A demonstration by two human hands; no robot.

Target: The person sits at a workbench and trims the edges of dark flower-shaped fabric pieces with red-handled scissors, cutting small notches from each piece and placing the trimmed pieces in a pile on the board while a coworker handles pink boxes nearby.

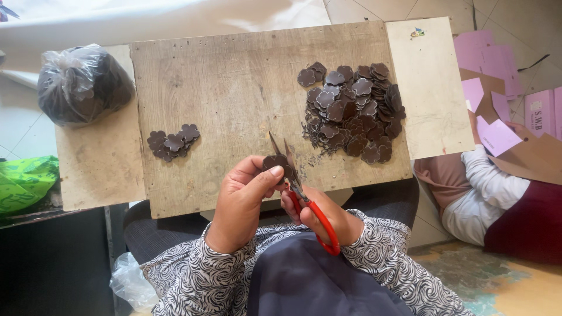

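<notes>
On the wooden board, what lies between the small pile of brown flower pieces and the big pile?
In the head view, only bare wooden board lies between the small pile and the big pile; lower down, the scissors tips rise into that gap.

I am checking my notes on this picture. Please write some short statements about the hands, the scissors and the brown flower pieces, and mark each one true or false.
1. The right hand holds red-handled scissors. True.
2. The left hand holds a brown flower piece at the blades. True.
3. The large pile lies left of the small pile. False: it lies to the right.
4. The plastic bag sits on the board's right end. False: it sits at the left end.
5. The piles rest on a wooden board. True.
</notes>
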